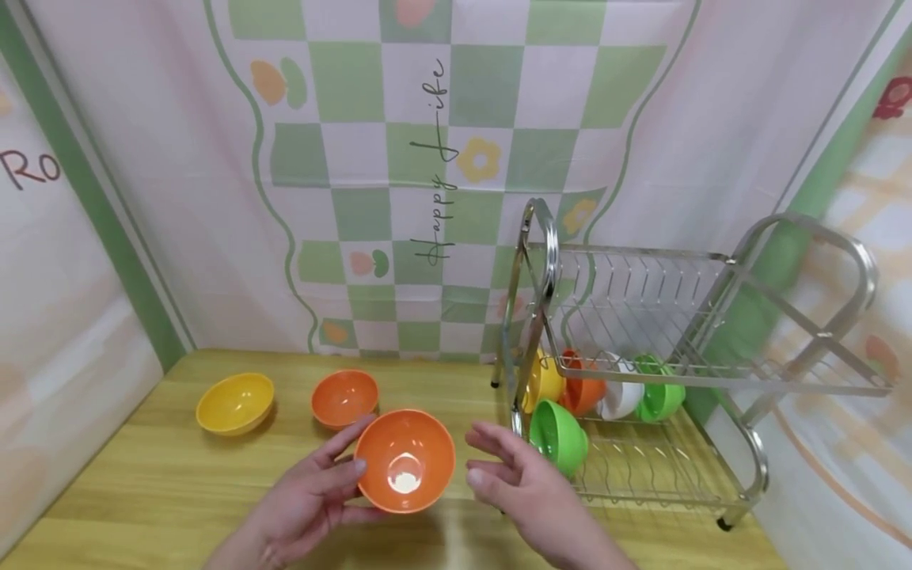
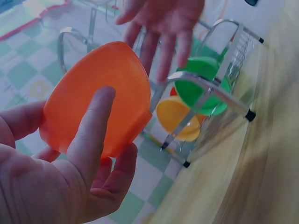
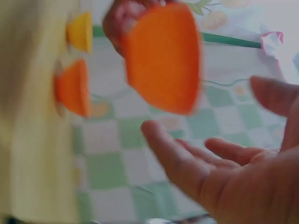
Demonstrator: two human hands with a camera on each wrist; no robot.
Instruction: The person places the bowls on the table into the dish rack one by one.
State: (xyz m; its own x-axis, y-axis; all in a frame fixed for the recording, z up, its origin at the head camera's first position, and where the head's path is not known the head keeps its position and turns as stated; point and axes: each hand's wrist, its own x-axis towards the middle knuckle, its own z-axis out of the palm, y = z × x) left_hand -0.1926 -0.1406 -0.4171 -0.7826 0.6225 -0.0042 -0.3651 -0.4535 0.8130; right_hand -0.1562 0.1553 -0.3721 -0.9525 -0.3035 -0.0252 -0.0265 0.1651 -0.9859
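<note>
My left hand (image 1: 313,495) grips an orange bowl (image 1: 406,461) by its left side, thumb at the rim and fingers underneath, with the inside facing up toward the head camera. In the left wrist view the same bowl (image 2: 100,100) shows its outer wall against the fingers. To the right of it, my right hand (image 1: 523,491) is apart from the bowl, fingers extended and holding nothing; the right wrist view shows its spread fingers (image 3: 187,172) below the bowl. A second orange bowl (image 1: 345,398) rests on the table behind the left hand, and a yellow bowl (image 1: 235,404) lies further left.
At the right stands a two-tier metal dish rack (image 1: 641,380). Its lower tier holds a green bowl (image 1: 559,438) in front, with yellow, orange, white and green bowls (image 1: 659,389) in a row behind. A checkered curtain (image 1: 456,206) hangs behind the wooden table (image 1: 142,475).
</note>
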